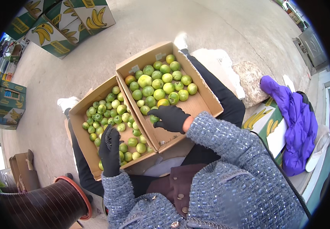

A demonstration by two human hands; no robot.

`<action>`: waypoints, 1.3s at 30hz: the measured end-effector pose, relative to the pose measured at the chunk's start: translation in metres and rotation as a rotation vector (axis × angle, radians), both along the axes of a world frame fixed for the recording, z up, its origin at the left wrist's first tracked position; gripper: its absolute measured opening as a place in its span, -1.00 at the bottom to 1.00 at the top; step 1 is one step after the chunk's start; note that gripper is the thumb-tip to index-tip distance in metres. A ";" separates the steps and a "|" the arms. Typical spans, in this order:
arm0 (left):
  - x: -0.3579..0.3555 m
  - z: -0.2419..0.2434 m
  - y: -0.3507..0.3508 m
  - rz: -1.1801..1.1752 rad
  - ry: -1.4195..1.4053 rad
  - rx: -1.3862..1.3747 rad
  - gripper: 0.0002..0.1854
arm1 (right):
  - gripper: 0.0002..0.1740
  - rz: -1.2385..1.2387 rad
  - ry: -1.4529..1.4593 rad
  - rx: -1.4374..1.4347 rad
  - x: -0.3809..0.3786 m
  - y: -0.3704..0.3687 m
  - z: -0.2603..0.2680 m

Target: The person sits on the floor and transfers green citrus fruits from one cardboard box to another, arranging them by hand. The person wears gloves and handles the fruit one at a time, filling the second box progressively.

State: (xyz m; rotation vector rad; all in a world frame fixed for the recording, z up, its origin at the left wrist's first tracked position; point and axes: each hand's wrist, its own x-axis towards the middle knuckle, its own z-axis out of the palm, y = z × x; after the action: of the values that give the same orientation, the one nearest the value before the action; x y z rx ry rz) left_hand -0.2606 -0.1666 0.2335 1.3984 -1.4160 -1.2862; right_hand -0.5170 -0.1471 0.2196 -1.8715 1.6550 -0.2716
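Observation:
Two shallow cardboard boxes rest side by side between my legs. Small green tomatoes lie in the left box. The right box holds larger green tomatoes, a few of them turning orange. Black gloves cover both hands. My right hand is over the near part of the right box, its thumb and fingers around a green tomato; whether it grips that tomato firmly is hard to see. My left hand hovers over the near left part of the left box, fingers apart, with no tomato visible in it.
Banana cartons are stacked at the upper left, more at the far left. A brown ribbed pot-like container with a red rim stands lower left. On the right are a rough stone, a banana carton and a purple jacket.

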 end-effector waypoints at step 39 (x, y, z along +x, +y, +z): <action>0.008 -0.057 -0.118 0.079 0.435 0.360 -0.60 | -0.63 0.044 -0.219 -0.147 -0.002 -0.021 -0.033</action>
State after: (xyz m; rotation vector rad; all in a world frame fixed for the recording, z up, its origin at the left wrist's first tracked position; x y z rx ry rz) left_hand -0.2524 -0.2849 0.1761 1.2767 -0.8591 -1.7270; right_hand -0.5187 -0.1681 0.1864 -1.9060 1.4785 -0.5732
